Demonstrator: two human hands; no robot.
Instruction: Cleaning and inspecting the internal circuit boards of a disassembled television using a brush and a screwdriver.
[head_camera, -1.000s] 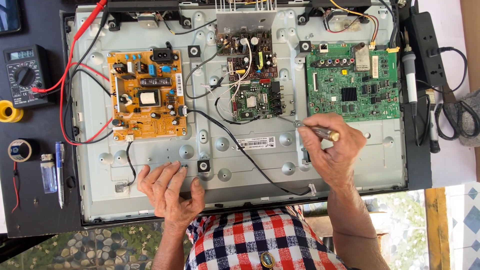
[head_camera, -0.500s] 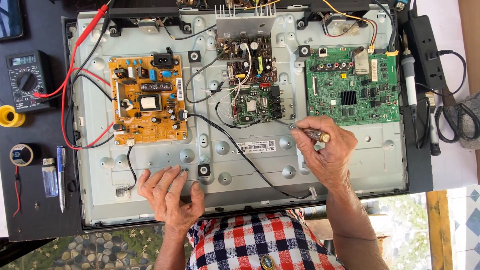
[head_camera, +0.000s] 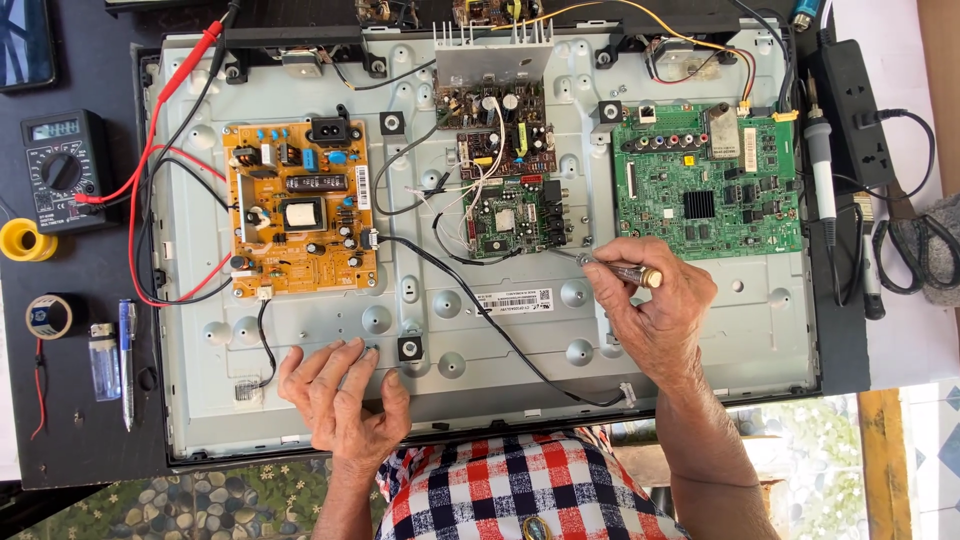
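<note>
The flat-screen set lies face down with its back cover off, so the grey metal back panel fills most of the frame and every board is open to reach. Right of centre, the right hand is curled closed around a small screwdriver, thumb and fingers pinching the brass-capped handle; the thin tip points left and sits just at the lower right corner of the small green board in the middle, low and nearly flat, it seems, for fine control. The left hand holds nothing: it rests palm down, fingers spread, on the panel's lower left part, apparently bracing the body while the other hand works. A black cable runs from the orange power board at left down across the panel beneath the screwdriver hand. The larger green board sits at upper right, just above the knuckles. On the dark table at far left a multimeter waits, its red lead looping onto the panel, near a yellow solder roll and a pen. At far right a soldering iron lies beside a black power strip.
</note>
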